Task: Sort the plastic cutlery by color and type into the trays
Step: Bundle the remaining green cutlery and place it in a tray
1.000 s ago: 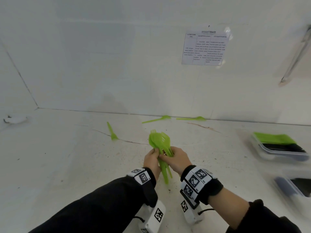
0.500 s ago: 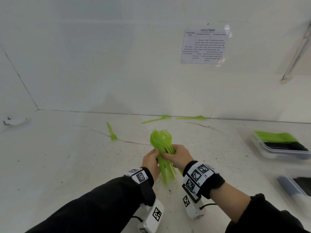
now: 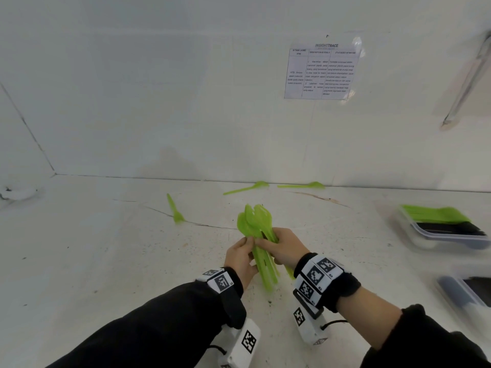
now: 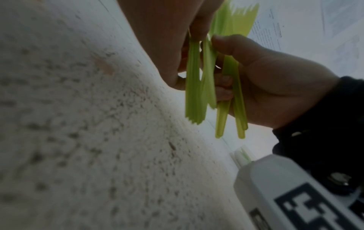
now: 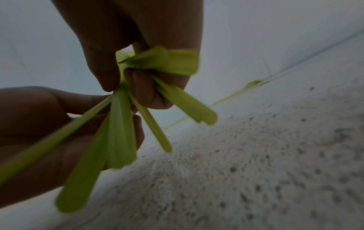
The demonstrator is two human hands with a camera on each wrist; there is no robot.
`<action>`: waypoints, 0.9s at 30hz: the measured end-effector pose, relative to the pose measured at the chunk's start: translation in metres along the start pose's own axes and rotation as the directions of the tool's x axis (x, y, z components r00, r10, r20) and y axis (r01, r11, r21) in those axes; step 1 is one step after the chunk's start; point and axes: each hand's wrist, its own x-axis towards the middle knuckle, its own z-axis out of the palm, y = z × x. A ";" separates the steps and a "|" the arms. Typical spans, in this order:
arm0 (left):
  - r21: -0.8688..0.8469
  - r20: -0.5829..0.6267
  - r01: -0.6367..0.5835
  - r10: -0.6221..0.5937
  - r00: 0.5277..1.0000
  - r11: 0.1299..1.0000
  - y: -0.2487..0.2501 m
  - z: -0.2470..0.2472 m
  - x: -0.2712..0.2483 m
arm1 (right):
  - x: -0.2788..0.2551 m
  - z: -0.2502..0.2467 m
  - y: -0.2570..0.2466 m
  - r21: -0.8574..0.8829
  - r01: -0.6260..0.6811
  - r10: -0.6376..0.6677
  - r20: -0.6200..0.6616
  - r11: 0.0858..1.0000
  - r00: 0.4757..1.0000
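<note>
A bundle of green plastic cutlery [image 3: 255,227] stands upright over the middle of the table, heads up and handles [image 3: 267,272] down. My left hand [image 3: 247,245] grips it from the left and my right hand [image 3: 267,241] from the right. In the left wrist view the handles [image 4: 197,87] hang between my left hand's fingers [image 4: 197,32] and my right hand [image 4: 265,80]. In the right wrist view they splay out as a fan [image 5: 120,132] below my right hand [image 5: 122,82]. A green fork [image 3: 175,209] and two green spoons [image 3: 248,187] [image 3: 303,185] lie loose farther back.
At the right edge stands a clear tray [image 3: 449,239] holding green and black cutlery, and nearer to me a second tray [image 3: 457,294] with dark contents. A printed sheet [image 3: 321,71] hangs on the back wall. The white table top [image 3: 106,261] is speckled and cracked.
Both hands kept hold of the green bundle in about the same place. The handles have shifted a little between the fingers, and the view has swung slightly.
</note>
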 end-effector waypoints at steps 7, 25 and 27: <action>-0.009 0.004 -0.010 0.010 1.000 1.000 0.001 -0.001 0.004 | 0.005 -0.004 -0.001 0.040 -0.045 0.045 -0.005 0.998 0.999; 0.117 -0.038 -0.044 0.049 0.998 0.992 -0.006 0.002 0.009 | 0.004 0.004 0.010 -0.040 -0.049 0.044 -0.123 0.998 0.991; 0.095 -0.035 -0.045 0.049 0.998 0.994 -0.006 0.001 0.008 | 0.004 0.004 0.009 -0.038 -0.042 0.038 -0.114 0.998 0.993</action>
